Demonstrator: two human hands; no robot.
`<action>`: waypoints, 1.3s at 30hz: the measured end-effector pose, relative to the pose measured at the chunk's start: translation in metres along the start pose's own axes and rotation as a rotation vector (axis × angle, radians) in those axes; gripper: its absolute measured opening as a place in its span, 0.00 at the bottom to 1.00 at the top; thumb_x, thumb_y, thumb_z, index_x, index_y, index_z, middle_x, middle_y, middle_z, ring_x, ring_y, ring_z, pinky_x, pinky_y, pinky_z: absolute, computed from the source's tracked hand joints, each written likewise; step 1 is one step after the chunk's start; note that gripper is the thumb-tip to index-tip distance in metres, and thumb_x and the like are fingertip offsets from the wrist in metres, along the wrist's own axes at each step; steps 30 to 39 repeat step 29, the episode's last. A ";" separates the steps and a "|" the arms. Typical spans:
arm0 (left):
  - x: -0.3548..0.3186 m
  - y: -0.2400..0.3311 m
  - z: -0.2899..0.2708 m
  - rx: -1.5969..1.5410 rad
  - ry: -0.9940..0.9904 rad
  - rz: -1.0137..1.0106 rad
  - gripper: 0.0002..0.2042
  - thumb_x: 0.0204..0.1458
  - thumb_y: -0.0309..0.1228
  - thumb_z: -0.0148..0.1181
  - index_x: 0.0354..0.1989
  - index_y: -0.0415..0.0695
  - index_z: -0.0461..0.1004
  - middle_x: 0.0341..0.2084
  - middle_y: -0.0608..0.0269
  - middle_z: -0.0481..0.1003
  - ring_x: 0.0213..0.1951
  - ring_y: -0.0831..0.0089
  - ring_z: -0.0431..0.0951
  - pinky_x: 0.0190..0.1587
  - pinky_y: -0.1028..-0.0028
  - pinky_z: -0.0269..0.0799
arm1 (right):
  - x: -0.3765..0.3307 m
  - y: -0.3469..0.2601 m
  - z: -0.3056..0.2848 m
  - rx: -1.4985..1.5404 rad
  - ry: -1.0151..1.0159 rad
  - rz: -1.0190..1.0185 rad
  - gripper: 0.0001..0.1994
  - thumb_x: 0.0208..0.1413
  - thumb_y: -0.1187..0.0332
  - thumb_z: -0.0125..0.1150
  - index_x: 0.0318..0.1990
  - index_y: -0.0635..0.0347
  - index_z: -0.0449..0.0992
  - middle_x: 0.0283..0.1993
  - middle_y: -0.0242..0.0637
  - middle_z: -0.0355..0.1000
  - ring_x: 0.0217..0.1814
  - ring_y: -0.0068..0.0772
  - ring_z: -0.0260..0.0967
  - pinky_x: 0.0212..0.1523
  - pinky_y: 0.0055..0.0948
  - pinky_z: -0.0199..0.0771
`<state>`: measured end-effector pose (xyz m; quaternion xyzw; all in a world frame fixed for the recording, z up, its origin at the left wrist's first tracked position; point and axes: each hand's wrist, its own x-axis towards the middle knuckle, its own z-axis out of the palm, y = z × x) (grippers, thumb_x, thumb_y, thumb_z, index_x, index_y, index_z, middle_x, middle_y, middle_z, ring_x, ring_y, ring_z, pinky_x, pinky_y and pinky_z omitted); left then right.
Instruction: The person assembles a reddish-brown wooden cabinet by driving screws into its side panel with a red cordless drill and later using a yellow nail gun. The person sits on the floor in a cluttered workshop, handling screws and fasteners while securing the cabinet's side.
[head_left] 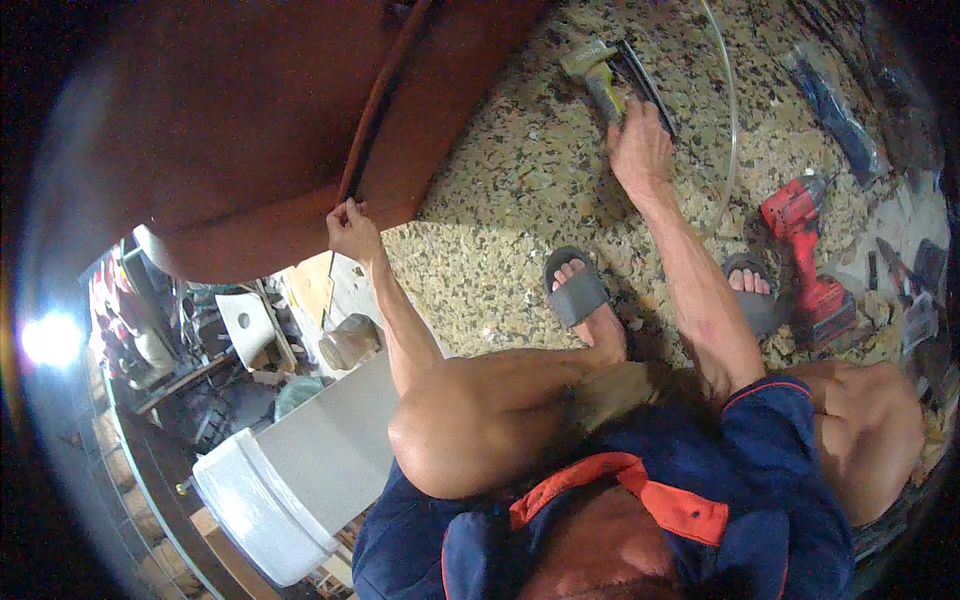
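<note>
A large brown upholstered piece [230, 130], smooth like leather, fills the upper left. Along its seam runs a brown strip of piping [385, 85] with a dark gap beside it. My left hand [355, 232] pinches the near end of this strip between thumb and fingers. Off to the right, my right hand [642, 150] wraps round the handle of a staple gun [597, 75], yellow-green and grey with a long dark magazine. The staple gun is over the speckled floor, apart from the brown piece. My fingers partly hide its handle.
A clear hose [733, 110] curves across the speckled floor [500, 180]. Near my sandalled feet lies a red cordless drill [803, 235]. A blue plastic-wrapped bundle [840, 115] sits at the far right. Lower left are a white lidded bin [265, 505], a jar [350, 342] and scattered clutter.
</note>
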<state>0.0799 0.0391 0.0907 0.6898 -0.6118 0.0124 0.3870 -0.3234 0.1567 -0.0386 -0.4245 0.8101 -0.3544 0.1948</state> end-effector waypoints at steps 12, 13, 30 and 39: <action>0.000 0.006 -0.003 0.198 0.017 0.191 0.09 0.56 0.27 0.62 0.28 0.34 0.73 0.19 0.53 0.77 0.22 0.67 0.80 0.25 0.68 0.73 | 0.027 -0.012 0.012 -0.179 -0.080 -0.133 0.21 0.45 0.80 0.62 0.50 0.71 0.69 0.46 0.52 0.69 0.51 0.50 0.66 0.47 0.42 0.72; 0.002 0.007 -0.002 0.236 0.000 0.144 0.09 0.56 0.27 0.62 0.28 0.34 0.73 0.19 0.53 0.77 0.21 0.67 0.80 0.24 0.69 0.73 | 0.030 -0.012 0.014 -0.199 -0.073 -0.143 0.21 0.46 0.77 0.62 0.51 0.70 0.70 0.45 0.50 0.70 0.50 0.48 0.67 0.47 0.42 0.73; 0.003 0.015 -0.012 0.229 -0.138 -0.021 0.08 0.57 0.32 0.63 0.33 0.39 0.77 0.32 0.52 0.82 0.40 0.61 0.84 0.41 0.65 0.77 | 0.033 -0.004 0.035 -0.293 -0.032 -0.248 0.24 0.43 0.74 0.68 0.50 0.67 0.71 0.44 0.51 0.73 0.48 0.47 0.73 0.43 0.42 0.78; 0.003 0.015 -0.012 0.229 -0.138 -0.021 0.08 0.57 0.32 0.63 0.33 0.39 0.77 0.32 0.52 0.82 0.40 0.61 0.84 0.41 0.65 0.77 | 0.033 -0.004 0.035 -0.293 -0.032 -0.248 0.24 0.43 0.74 0.68 0.50 0.67 0.71 0.44 0.51 0.73 0.48 0.47 0.73 0.43 0.42 0.78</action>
